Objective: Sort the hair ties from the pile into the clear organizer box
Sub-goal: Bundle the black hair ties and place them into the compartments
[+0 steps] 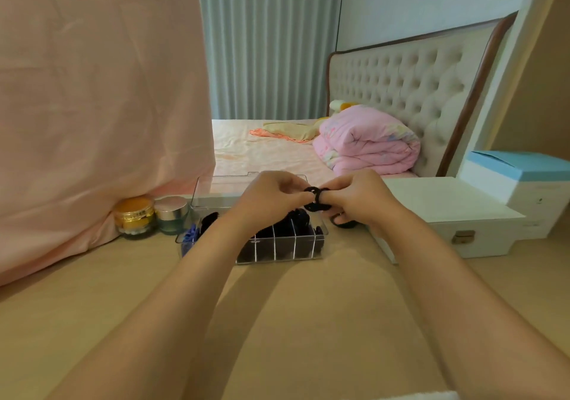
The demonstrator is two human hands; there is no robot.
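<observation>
Above the clear organizer box [305,247], both my hands hold a black hair tie [314,198] between them. My left hand [271,197] pinches its left side and my right hand [359,197] grips its right side, the loop twisted round the fingertips. The box stands on the beige tabletop with its lid [222,188] raised behind. Its divided compartments hold dark hair ties [287,230], and a blue one [189,234] sits at the left end. A few more black ties [347,223] lie on the table under my right hand, partly hidden.
Two cosmetic jars, a gold one [134,217] and a silver-lidded one [172,214], stand left of the box against a pink cloth [92,122]. A white case [447,214] with a latch sits to the right, a white-and-blue box [521,183] behind it.
</observation>
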